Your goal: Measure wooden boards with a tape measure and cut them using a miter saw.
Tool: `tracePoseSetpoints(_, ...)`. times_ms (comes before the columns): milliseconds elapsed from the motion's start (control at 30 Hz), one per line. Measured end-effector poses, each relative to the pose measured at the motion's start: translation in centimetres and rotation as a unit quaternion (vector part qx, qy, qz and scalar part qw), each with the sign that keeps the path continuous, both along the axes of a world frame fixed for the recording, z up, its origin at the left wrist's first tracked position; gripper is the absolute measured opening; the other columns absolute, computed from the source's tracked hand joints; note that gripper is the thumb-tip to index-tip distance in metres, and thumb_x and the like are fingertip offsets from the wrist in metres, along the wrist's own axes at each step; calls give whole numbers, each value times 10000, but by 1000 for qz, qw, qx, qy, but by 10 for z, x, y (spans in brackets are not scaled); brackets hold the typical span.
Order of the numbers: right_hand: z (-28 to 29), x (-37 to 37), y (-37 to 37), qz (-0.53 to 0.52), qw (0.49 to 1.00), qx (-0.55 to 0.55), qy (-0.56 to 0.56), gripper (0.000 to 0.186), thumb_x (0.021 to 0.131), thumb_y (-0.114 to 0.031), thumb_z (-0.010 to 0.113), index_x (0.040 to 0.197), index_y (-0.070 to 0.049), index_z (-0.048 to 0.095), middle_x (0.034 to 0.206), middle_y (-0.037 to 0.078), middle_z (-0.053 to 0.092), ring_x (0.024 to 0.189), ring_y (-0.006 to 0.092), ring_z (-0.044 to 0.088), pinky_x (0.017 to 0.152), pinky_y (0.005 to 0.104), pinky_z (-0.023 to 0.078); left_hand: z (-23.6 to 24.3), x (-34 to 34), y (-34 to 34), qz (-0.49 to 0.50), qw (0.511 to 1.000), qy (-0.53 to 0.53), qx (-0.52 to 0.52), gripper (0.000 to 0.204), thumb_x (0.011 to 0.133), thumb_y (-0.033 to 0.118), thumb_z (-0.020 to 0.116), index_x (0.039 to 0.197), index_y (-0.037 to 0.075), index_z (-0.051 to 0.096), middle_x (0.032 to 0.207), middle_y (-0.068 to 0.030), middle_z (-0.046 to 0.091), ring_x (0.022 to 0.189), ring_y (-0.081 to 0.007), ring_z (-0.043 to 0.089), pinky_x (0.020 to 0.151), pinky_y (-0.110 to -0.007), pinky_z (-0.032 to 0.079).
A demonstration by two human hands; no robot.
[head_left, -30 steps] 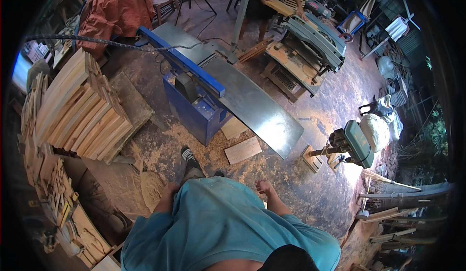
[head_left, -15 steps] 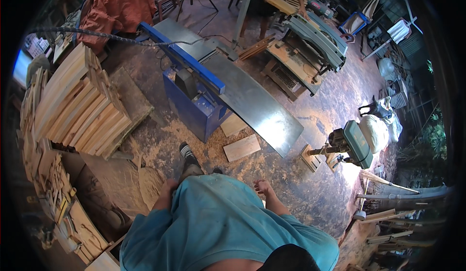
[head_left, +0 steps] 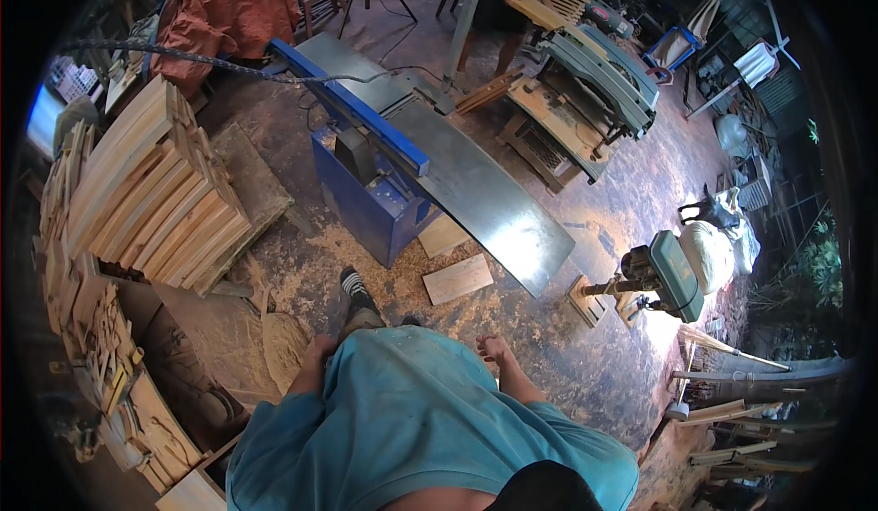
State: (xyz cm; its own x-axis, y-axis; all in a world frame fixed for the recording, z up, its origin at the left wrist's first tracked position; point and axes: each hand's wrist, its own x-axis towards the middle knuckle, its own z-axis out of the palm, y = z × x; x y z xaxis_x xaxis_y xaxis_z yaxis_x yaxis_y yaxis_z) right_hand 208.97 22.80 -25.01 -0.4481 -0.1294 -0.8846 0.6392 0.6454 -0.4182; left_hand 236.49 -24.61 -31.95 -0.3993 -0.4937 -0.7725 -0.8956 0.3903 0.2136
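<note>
At frame left rose stacked planks (head_left: 160, 200); lower centre-left, the left hand (head_left: 320, 347) hung beside the shirt (head_left: 402, 410), its fingers too hidden to tell. Mid-frame, a blue planer (head_left: 361, 218) blocked the upper side of a loose board (head_left: 457, 279), slanting lengthwise up rightward, above the nearer right hand (head_left: 494, 348), fingers loosely curled, seemingly empty. Further right stood a drill press (head_left: 675, 278).

Smooth, glossy metal is seen on the machine bed (head_left: 480, 183), matt wood on the loose board (head_left: 457, 279), cloth in the shirt (head_left: 402, 410).
</note>
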Motion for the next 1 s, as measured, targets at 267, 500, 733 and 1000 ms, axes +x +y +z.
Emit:
tracePoseSetpoints(267, -6, 3, 7, 0, 1000, 0, 6, 305, 988, -277, 554, 1183, -80, 680, 988, 74, 689, 762, 191, 625, 668, 373, 503, -23, 9, -7, -166, 985, 29, -48, 494, 911, 484, 531, 1051, 54, 730, 1078, -206, 709, 1037, -366, 671, 875, -451, 524)
tracePoseSetpoints(500, -4, 1, 8, -16, 1000, 0, -6, 283, 978, -268, 575, 1157, -79, 689, 950, 73, 683, 738, 193, 623, 643, 359, 499, -20, 4, -9, -142, 990, -18, -2, 564, 903, 500, 528, 1188, 37, 680, 1259, -220, 631, 1215, -375, 587, 986, -446, 488)
tracePoseSetpoints(733, 14, 3, -5, -6, 1000, 13, 17, 222, 966, -223, 587, 1091, -85, 707, 943, 68, 681, 744, 184, 631, 640, 362, 506, -26, 9, -7, -110, 994, 7, 21, 604, 917, 562, 481, 1196, 65, 680, 1263, -225, 621, 1226, -385, 570, 998, -452, 478)
tracePoseSetpoints(1000, -3, -3, -4, 24, 1000, 1, 17, 237, 943, -159, 567, 1136, -95, 688, 931, 58, 676, 740, 179, 625, 649, 365, 506, -40, 17, -9, -129, 992, -7, -15, 607, 896, 555, 516, 1218, 64, 668, 1274, -222, 621, 1241, -385, 565, 1001, -456, 479)
